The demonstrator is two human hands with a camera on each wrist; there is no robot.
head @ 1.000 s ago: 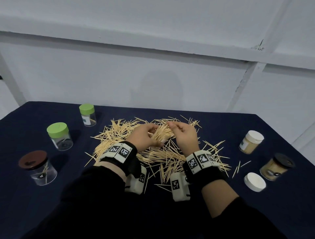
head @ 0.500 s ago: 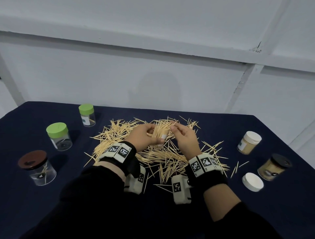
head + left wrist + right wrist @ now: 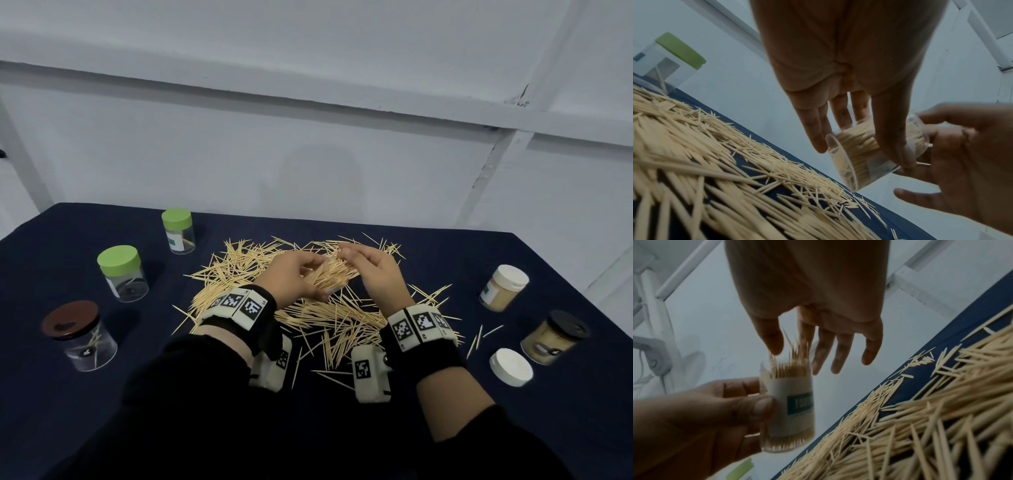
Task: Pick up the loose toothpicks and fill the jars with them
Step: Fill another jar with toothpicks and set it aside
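On my feed the counter point(image 3: 376, 428) is dark navy under a pale straw-yellow heap of toothpicks point(image 3: 239, 274). I see two clear jars with lime green lids point(image 3: 118, 260) point(image 3: 176, 219), one with a brown lid point(image 3: 70, 319), one white-lidded point(image 3: 512, 275) and one black-lidded point(image 3: 568, 328). The wristbands point(image 3: 419, 325) carry black-and-white checkered markers. The held jar's label point(image 3: 800, 404) is white with a teal block.

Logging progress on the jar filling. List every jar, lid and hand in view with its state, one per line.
Held jar: lidless, nearly full.
Left hand: grips held jar.
Right hand: fingers straight above its mouth.
Green-lidded jars: capped, nearly empty.
Brown-lidded jar: capped, few toothpicks.
White-lidded jar: capped, full.
Black-lidded jar: capped, full.
Loose white lid: on table.
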